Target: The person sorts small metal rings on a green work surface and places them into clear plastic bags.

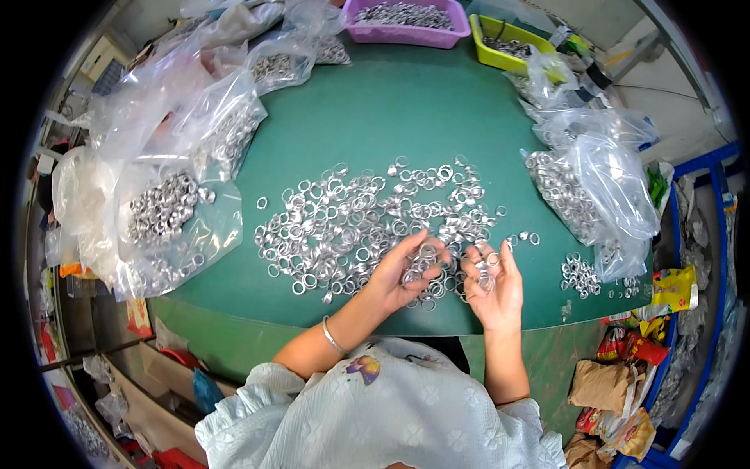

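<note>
Left hand: I see the left hand curled, its fingers bent around a small clutch of metal rings, over the near side of the heap.
Right hand: I see the right hand turned palm up, fingers curled on a few more rings, the thumb standing apart from them.
Gap: the 2 hands are near each other but not touching.
Wrist: 1 silver bracelet circles the left wrist.
Main heap: loose rings spread across the middle of the green table, just beyond the hands and partly beneath them; they overlap too densely for me to count.
Small cluster: to the right, near the table edge, I make out a separate patch of rings.
Left side: clear plastic bags crowd the table; 1 lies open with rings showing inside.
Right side: more clear bags slump there, rings visible through the plastic.
Far edge: I see 2 trays, a purple tray and a yellow-green tray, both with metal pieces inside.
Nearest me: a pale blue top with a printed flower fills the lower middle.
Beyond the table: a blue rack stands at right, with a yellow packet and a brown paper bag beside it.
</note>
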The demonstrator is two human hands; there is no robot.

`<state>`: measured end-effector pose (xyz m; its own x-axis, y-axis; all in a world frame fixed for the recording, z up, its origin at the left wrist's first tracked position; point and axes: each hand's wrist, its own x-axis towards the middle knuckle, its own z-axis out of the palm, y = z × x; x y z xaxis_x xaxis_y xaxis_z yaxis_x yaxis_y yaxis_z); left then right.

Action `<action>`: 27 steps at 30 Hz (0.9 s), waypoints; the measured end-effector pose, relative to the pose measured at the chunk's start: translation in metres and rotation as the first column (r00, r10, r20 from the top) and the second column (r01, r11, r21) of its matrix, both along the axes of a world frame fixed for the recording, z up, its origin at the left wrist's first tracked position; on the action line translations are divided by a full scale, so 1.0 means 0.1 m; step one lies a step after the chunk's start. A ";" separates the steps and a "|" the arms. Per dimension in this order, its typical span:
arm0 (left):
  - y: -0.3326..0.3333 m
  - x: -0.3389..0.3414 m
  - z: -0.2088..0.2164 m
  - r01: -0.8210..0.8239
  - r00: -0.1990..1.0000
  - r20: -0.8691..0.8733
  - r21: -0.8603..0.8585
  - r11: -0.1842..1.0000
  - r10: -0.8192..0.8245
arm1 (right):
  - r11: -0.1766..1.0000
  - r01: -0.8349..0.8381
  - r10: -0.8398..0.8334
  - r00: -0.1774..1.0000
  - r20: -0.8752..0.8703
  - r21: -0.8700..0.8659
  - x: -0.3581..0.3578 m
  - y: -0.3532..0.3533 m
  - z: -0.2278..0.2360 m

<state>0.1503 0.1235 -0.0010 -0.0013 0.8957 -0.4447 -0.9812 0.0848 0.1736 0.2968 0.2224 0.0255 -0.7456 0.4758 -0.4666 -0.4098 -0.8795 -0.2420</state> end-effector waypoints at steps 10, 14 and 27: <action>-0.15 -0.22 0.01 -0.064 0.985 -0.152 0.085 0.994 0.076 | 0.978 -0.154 0.143 0.986 -0.083 -0.141 -0.11 -0.01 -0.19; -0.24 -0.37 0.18 -0.157 0.940 -0.293 0.076 0.985 0.172 | 0.991 -0.117 0.111 0.990 -0.085 -0.067 -0.15 -0.01 -0.15; -0.74 -3.04 0.90 -0.667 -0.234 -0.953 0.301 0.682 0.192 | 0.973 -0.218 0.225 0.969 0.102 -0.079 -0.31 -0.07 -0.09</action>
<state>-0.1534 0.0495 0.0893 -0.9116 0.2966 0.2845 0.2956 -0.0076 0.9553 0.2662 0.2153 0.0167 -0.7715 0.2696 -0.5763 -0.1773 -0.9610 -0.2121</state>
